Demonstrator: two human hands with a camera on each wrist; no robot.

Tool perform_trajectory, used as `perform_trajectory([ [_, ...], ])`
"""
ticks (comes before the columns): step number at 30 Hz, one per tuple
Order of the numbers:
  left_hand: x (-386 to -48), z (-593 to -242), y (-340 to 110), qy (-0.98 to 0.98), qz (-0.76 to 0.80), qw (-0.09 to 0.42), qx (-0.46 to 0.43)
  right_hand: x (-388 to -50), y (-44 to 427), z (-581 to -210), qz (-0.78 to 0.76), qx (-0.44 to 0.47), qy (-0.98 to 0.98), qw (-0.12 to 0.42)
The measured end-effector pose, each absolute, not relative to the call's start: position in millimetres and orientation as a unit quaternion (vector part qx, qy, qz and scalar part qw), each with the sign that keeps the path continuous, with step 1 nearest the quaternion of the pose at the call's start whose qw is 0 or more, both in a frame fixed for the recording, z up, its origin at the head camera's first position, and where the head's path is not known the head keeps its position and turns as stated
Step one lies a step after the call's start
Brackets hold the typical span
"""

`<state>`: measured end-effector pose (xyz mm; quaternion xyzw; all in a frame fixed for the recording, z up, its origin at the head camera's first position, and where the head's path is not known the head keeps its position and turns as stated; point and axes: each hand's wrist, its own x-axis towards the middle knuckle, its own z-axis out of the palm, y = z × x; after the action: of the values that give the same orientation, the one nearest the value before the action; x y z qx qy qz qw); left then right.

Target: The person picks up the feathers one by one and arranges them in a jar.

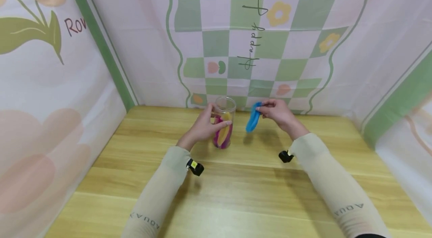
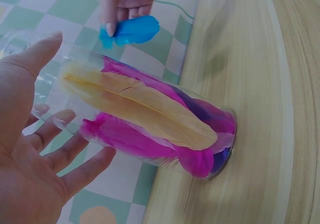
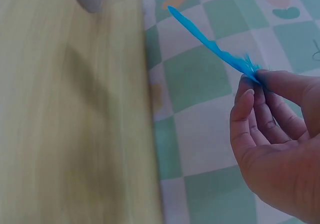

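Note:
A tall clear jar [image 1: 225, 105] stands upright near the back of the table, with an open top. Inside it are a yellow feather [image 2: 145, 109] and several magenta and purple feathers [image 2: 125, 136]. My left hand [image 1: 205, 123] holds the jar from the left, its thumb across the near side and its fingers reaching round behind. To the right of the jar, my right hand [image 1: 278, 112] pinches a blue feather [image 1: 253, 118] by one end between thumb and fingers. That feather hangs above the table, apart from the jar, its free end slanting downward in the head view.
The wood-grain table [image 1: 222, 193] reaches back to a hanging cloth [image 1: 216, 43] with green checks and flowers. Another printed cloth [image 1: 50, 118] borders the left side. Shadows of the arms fall on the tabletop.

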<state>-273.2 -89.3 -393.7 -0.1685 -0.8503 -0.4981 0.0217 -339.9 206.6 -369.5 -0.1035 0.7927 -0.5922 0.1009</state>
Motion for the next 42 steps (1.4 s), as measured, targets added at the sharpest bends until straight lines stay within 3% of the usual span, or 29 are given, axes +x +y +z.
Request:
perform_trajectory([
  [42,-272.1,-391.9,-89.1,-0.845,-0.505,0.021,-0.172,-313.2,177.8,-305.2,-0.597,-0.169,0.782,0.053],
])
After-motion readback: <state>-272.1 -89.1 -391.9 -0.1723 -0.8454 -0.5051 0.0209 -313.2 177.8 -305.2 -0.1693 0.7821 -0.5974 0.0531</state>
